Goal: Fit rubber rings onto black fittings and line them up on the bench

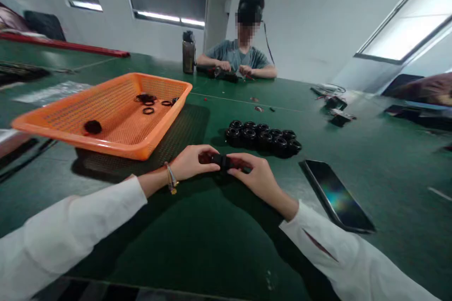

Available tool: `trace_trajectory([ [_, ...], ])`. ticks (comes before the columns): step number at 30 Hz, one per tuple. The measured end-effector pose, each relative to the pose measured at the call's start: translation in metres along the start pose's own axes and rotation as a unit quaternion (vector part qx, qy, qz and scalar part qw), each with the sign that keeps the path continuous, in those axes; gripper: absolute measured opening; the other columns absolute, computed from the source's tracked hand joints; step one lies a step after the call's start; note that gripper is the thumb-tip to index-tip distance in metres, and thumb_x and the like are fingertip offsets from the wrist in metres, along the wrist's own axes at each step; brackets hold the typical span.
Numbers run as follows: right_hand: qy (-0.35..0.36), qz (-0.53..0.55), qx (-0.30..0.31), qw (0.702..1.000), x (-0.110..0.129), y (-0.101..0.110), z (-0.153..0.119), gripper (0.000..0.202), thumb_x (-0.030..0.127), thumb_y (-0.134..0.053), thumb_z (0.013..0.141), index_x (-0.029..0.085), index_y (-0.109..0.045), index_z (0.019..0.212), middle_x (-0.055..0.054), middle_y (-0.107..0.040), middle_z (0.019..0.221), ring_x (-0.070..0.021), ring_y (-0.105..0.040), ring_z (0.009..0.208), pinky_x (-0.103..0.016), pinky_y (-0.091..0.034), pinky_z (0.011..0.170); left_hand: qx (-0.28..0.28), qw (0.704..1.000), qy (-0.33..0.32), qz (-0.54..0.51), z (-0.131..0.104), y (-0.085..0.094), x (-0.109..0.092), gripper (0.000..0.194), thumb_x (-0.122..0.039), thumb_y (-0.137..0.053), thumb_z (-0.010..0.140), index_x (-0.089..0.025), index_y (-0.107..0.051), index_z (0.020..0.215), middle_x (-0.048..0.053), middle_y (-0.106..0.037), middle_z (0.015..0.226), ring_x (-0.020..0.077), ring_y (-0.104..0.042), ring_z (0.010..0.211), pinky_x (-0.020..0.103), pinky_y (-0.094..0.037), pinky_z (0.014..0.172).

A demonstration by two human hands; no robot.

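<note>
Between my two hands is a small black cylindrical part (221, 162), held just above the green table (197, 244). My left hand (192, 162) pinches its left end between thumb and fingers. From the other side, my right hand (256, 174) grips the right end the same way. The part's fine detail is too dark to make out. Just beyond my right hand, several black ring-shaped parts (264, 137) with round openings stand grouped in rows. To the left is an orange perforated basket (155, 138) holding a few black rings (148, 110) and a round black piece (92, 127).
A phone (335, 193) lies right of my right hand. Across the table a co-worker (240, 56) handles dark parts beside a bottle (189, 51). Wires and small devices (337, 108) lie at the far right; a red bar (70, 44) runs along the back left.
</note>
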State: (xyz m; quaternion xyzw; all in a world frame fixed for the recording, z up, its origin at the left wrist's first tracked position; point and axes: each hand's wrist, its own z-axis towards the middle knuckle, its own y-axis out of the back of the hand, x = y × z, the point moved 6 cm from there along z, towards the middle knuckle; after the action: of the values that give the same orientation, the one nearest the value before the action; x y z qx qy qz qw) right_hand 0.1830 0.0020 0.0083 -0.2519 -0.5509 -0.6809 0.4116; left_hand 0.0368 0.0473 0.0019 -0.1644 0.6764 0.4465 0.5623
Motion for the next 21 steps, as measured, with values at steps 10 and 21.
trace_trajectory([
  [10, -0.002, 0.017, -0.003, 1.0, -0.0002, -0.0009, -0.0005, 0.03, 0.012, -0.066, 0.066, 0.017, -0.069, 0.095, -0.005, -0.072, 0.087, -0.0171, -0.066, 0.071, -0.031, -0.053, 0.068, 0.001, 1.0, -0.019, -0.01, 0.0003, 0.0006, 0.0005, 0.032, -0.029, -0.067, 0.064, -0.011, -0.06, 0.09, 0.003, -0.063, 0.079, 0.0153, -0.06, 0.071, 0.024, -0.047, 0.066],
  [21, -0.011, 0.041, 0.0, 0.999, -0.001, -0.0014, -0.0017, 0.031, 0.014, -0.067, 0.066, 0.017, -0.069, 0.096, -0.006, -0.072, 0.089, -0.0173, -0.066, 0.071, -0.031, -0.053, 0.067, 0.003, 1.0, -0.021, -0.009, -0.0003, 0.0009, 0.0001, 0.032, -0.028, -0.067, 0.065, -0.012, -0.059, 0.091, 0.003, -0.064, 0.079, 0.0157, -0.06, 0.072, 0.025, -0.047, 0.066],
])
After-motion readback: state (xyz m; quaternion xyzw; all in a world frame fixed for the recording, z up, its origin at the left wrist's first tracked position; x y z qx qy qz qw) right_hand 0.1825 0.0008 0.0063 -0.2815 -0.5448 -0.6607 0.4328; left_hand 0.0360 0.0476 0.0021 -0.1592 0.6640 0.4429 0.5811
